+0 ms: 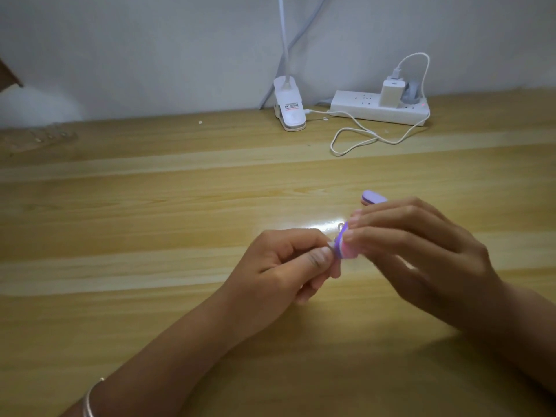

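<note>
**A:** Where is the small purple-and-pink foam nail buffer block?

**B:** Well in front of the long white power strip, slightly to its left, held above the light wooden surface. The right hand has it, with its fingers pinched on the block.

**A:** And the left hand?

**B:** It is left of the block, also well in front of the strip. Its fingers are curled in, and the thumb tip is against the block's purple edge. It grips nothing that I can see.

**A:** Anything else?

**B:** A rounded purple piece shows just behind the right hand, nearer the strip. I cannot tell whether it is part of the same block. A white clip lamp base stands just left of the strip, and a white cable loops in front of it.
</note>
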Tool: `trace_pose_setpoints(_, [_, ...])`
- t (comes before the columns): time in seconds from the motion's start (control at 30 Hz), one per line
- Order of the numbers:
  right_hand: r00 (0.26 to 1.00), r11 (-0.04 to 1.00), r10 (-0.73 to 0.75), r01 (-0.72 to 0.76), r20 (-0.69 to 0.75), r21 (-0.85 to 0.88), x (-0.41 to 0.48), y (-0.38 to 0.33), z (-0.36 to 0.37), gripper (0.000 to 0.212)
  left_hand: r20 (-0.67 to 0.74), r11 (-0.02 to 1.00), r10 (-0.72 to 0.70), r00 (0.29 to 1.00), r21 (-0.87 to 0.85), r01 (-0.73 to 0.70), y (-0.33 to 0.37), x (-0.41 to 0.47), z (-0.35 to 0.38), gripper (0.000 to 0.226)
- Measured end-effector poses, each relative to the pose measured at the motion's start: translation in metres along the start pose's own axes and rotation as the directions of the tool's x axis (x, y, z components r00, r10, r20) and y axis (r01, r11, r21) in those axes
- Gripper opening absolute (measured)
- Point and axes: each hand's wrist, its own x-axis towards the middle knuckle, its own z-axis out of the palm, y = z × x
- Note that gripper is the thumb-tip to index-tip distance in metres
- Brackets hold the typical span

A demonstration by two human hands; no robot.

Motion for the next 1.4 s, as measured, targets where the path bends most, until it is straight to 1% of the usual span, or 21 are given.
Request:
trace_pose_setpoints(0.1, [1.0, 0.998, -0.03, 0.031, -0.009, 0.055, 0.0, -0.013, 0.005, 0.025, 0.029, 0.998, -0.042, 0.999, -0.047, 0.043, 0.002, 0.0, -0.001, 0.024])
trace_pose_setpoints(0.23, [0.996, 0.994, 0.085, -0.082, -0.039, 0.072, 0.001, -0.008, -0.002, 0.023, 0.083, 0.982, -0.116, 0.99, -0.14, 0.127, 0.004, 0.001, -0.005, 0.026])
trace_pose_setpoints(0.37, [1.0, 0.995, 0.0, 0.002, -0.02, 0.099, 0.002, -0.017, 0.004, 0.025, 0.115, 0.952, -0.184, 0.976, -0.225, 0.206, 0.003, 0.002, -0.005, 0.025])
trace_pose_setpoints(0.5, [0.996, 0.993, 0.084, -0.08, -0.04, 0.09, 0.0, -0.009, 0.001, 0.022, 0.167, 0.916, -0.217, 0.962, -0.304, 0.26, 0.004, 0.003, -0.007, 0.024])
trace_pose_setpoints(0.6, [1.0, 0.993, -0.002, 0.005, -0.025, 0.117, 0.001, -0.017, 0.006, 0.027, 0.168, 0.899, -0.233, 0.958, -0.338, 0.278, 0.004, 0.004, -0.006, 0.02])
trace_pose_setpoints(0.63, [1.0, 0.994, -0.009, 0.012, -0.02, 0.112, 0.001, -0.016, 0.005, 0.027, 0.173, 0.895, -0.237, 0.956, -0.345, 0.284, 0.004, 0.004, -0.006, 0.02])
trace_pose_setpoints(0.73, [0.998, 0.994, 0.058, -0.054, -0.036, 0.092, 0.002, -0.008, 0.002, 0.022, 0.197, 0.878, -0.251, 0.948, -0.365, 0.309, 0.005, 0.004, -0.007, 0.023])
trace_pose_setpoints(0.77, [0.998, 0.993, 0.053, -0.048, -0.041, 0.112, 0.002, -0.009, 0.003, 0.023, 0.202, 0.873, -0.254, 0.946, -0.373, 0.314, 0.004, 0.004, -0.007, 0.023])
trace_pose_setpoints(0.87, [0.999, 0.983, -0.022, 0.031, -0.048, 0.182, 0.002, -0.016, 0.008, 0.03, 0.218, 0.851, -0.258, 0.941, -0.41, 0.328, 0.004, 0.004, -0.006, 0.018])
trace_pose_setpoints(0.9, [0.999, 0.984, -0.027, 0.034, -0.046, 0.175, 0.002, -0.014, 0.007, 0.03, 0.23, 0.844, -0.26, 0.938, -0.417, 0.337, 0.005, 0.004, -0.006, 0.019])
trace_pose_setpoints(1.0, [0.998, 0.992, 0.019, -0.013, -0.052, 0.124, 0.002, -0.007, 0.004, 0.026, 0.261, 0.841, -0.267, 0.928, -0.408, 0.357, 0.005, 0.004, -0.007, 0.023])
trace_pose_setpoints(1.13, [0.997, 0.987, -0.043, 0.051, -0.057, 0.15, 0.001, -0.015, 0.01, 0.028, 0.247, 0.831, -0.267, 0.932, -0.431, 0.352, 0.006, 0.004, -0.007, 0.021])
trace_pose_setpoints(1.23, [0.999, 0.994, 0.003, 0.002, -0.047, 0.109, 0.0, -0.005, 0.006, 0.019, 0.256, 0.836, -0.275, 0.927, -0.412, 0.362, 0.005, 0.004, -0.007, 0.023])
trace_pose_setpoints(1.3, [0.999, 0.992, -0.001, 0.007, -0.054, 0.123, 0.0, -0.008, 0.007, 0.024, 0.25, 0.835, -0.272, 0.929, -0.418, 0.357, 0.005, 0.004, -0.006, 0.022])
trace_pose_setpoints(1.37, [0.997, 0.988, -0.061, 0.067, -0.05, 0.141, 0.0, -0.016, 0.01, 0.034, 0.235, 0.825, -0.268, 0.934, -0.444, 0.349, 0.005, 0.004, -0.006, 0.019])
trace_pose_setpoints(1.4, [0.996, 0.988, -0.073, 0.079, -0.045, 0.136, 0.0, -0.016, 0.01, 0.034, 0.234, 0.824, -0.267, 0.935, -0.447, 0.348, 0.005, 0.003, -0.006, 0.02])
